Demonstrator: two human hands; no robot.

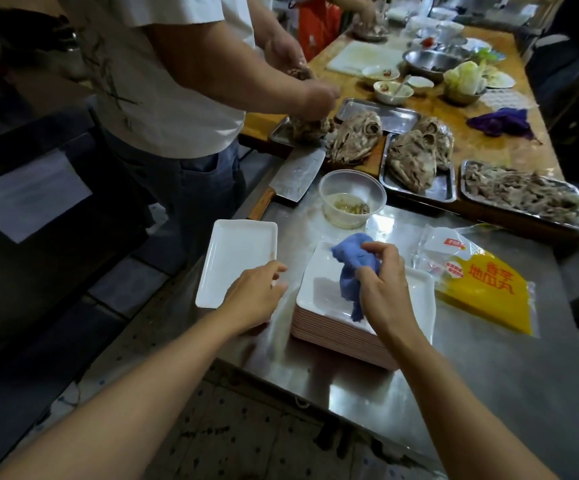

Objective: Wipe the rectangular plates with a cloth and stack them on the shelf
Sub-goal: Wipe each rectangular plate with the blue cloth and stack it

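Observation:
A stack of several white rectangular plates (326, 327) stands on the steel table (488, 375). My right hand (383, 284) grips a crumpled blue cloth (352, 268) over the top plate of the stack. One single white rectangular plate (236, 258) lies to the left of the stack, near the table's left edge. My left hand (255, 296) rests over that plate's near right corner with its fingers loosely curled; whether it holds the rim is unclear. No shelf is in view.
A clear plastic bowl (352, 199) and a cleaver (291, 181) lie just beyond the plates. A yellow food bag (482, 278) lies right of the stack. Metal trays of cooked meat (523, 195) sit farther back. Another person (163, 81) works at the table's left side.

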